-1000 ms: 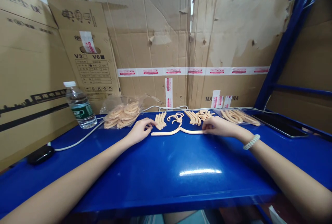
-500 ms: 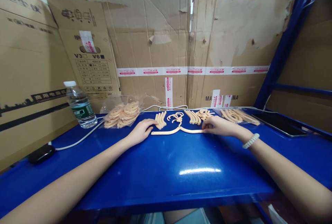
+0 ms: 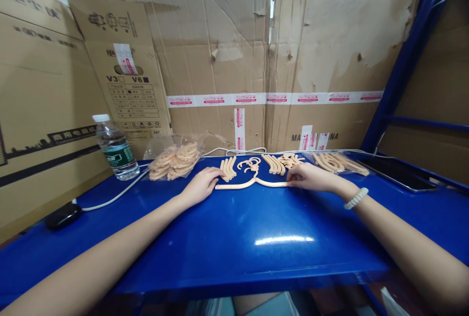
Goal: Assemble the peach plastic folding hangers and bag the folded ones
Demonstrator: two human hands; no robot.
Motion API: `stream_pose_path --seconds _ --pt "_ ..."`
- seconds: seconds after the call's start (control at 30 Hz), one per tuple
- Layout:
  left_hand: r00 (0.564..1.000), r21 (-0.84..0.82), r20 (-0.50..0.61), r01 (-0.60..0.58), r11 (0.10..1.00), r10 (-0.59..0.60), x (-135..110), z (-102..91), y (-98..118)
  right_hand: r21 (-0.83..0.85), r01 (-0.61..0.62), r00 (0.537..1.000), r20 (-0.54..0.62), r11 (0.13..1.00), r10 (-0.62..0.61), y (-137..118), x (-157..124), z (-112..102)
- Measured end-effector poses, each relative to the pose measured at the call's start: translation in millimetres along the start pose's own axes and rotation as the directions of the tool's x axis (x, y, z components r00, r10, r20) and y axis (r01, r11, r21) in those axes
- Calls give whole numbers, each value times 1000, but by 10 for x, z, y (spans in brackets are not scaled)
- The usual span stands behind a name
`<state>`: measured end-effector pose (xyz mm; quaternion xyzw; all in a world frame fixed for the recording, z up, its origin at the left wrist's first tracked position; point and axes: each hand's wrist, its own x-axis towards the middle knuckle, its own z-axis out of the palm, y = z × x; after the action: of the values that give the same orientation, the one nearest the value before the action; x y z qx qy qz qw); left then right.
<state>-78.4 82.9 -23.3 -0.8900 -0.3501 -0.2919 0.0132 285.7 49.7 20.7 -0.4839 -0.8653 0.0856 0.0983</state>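
A tan clothes hanger point(image 3: 238, 187) lies flat on the blue table, its two curved arms meeting at a small hook. Its right end is pinched by my right hand point(image 3: 311, 177), with the fingertips partly hidden. My left hand point(image 3: 201, 184) rests by the left end, fingers bent and thumb apart; its fingertips reach the lower ends of a row of curved tan strips point(image 3: 229, 167). Behind the hanger lie several loose hooks point(image 3: 250, 163). Another row of curved strips point(image 3: 273, 164) and a heap of small tan pieces point(image 3: 291, 159) lie near my right hand.
A clear bag of tan pieces point(image 3: 176, 159) and a water bottle point(image 3: 116, 152) stand at the left, near a black device point(image 3: 63, 215) with a white cable. At the right are another bag point(image 3: 339, 163) and a dark tablet point(image 3: 397, 173). Cardboard point(image 3: 220, 72) walls the back.
The view has shifted very slightly. Both hands and the hanger keep nearly the same places.
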Motion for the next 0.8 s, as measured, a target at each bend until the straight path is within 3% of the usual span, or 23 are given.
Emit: stream_pose_path --seconds 0.27,0.57,0.8 --pt "1000 37 9 4 999 -4 -4 -18 28 -22 16 998 -60 1000 -18 11 3 16" --pt "999 41 46 11 999 -13 6 16 -9 -30 48 928 -369 998 -56 -157 80 61" --pt "999 48 1 49 998 -49 -9 -1 59 -70 103 943 -310 992 -120 -310 504 115"
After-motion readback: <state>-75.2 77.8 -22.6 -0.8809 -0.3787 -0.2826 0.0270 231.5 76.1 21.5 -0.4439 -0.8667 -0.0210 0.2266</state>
